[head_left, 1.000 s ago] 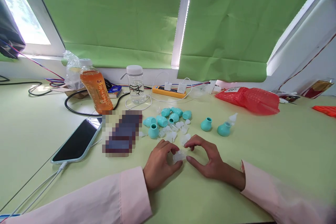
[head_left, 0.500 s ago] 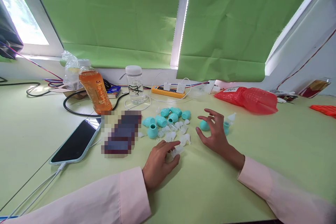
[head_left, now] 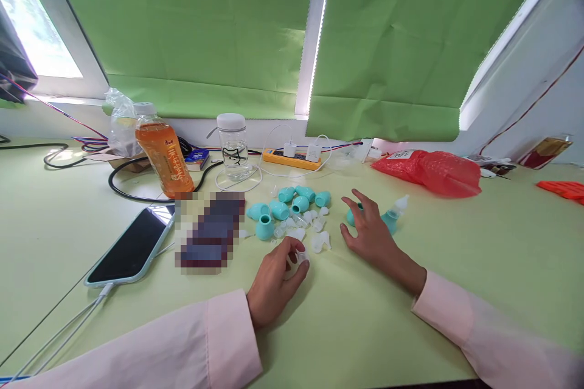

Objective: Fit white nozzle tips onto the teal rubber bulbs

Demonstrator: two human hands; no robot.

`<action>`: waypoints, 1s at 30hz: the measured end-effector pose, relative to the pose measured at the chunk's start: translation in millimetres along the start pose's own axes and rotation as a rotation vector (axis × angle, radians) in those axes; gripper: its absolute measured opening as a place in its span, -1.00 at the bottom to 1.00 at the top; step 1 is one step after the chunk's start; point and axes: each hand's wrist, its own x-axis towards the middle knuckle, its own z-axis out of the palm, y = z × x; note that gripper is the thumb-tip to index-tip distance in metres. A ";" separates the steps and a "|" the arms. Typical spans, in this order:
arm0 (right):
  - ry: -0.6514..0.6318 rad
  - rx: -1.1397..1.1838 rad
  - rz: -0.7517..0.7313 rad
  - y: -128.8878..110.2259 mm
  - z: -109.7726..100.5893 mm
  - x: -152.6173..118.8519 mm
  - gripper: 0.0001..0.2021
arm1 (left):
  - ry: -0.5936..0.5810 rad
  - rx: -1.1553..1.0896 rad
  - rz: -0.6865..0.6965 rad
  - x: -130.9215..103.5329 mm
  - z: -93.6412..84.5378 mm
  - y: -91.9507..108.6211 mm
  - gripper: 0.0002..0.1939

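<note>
My left hand (head_left: 279, 282) is closed, thumb and fingers pinching a small translucent plastic piece (head_left: 302, 255) just above the table. My right hand (head_left: 371, 231) hovers with its fingers spread and curved, holding nothing. Partly behind those fingers sits a teal squeeze bulb (head_left: 353, 215); whether they touch it I cannot tell. Behind the same hand, a teal bulb with a clear tip (head_left: 395, 215) lies tilted. Between the hands is a pile of teal bulbs (head_left: 280, 210) with several translucent nozzle pieces (head_left: 322, 242) in front. One bulb (head_left: 264, 228) has its round opening facing up.
To the left lie a phone (head_left: 132, 249) on a cable and a pixelated dark object (head_left: 212, 231). Farther back stand an orange drink bottle (head_left: 164, 158), a clear white-lidded bottle (head_left: 233, 149) and a yellow power strip (head_left: 292, 160). A red plastic bag (head_left: 429, 173) lies back right.
My left hand's fingers have closed on the small plastic piece. My right hand remains spread, shifted slightly, and the bulb with the clear tip behind it now leans more to the right.
</note>
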 end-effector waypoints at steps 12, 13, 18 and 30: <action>-0.022 0.091 0.044 6.6 6.4 -3.5 -0.50 | -0.001 -0.050 0.020 -0.8 -4.2 5.1 -0.72; -0.042 0.078 0.073 7.5 6.9 -3.7 -0.49 | 0.000 -0.044 0.020 -0.8 -4.4 5.2 -0.74; -0.119 0.074 0.194 8.3 7.4 -3.3 -0.46 | 0.091 -0.036 0.111 -0.1 -3.5 4.2 -0.81; 0.301 0.367 -0.322 -33.1 -26.1 -8.1 -0.60 | 0.142 -0.117 0.107 -2.9 -2.1 4.3 -0.81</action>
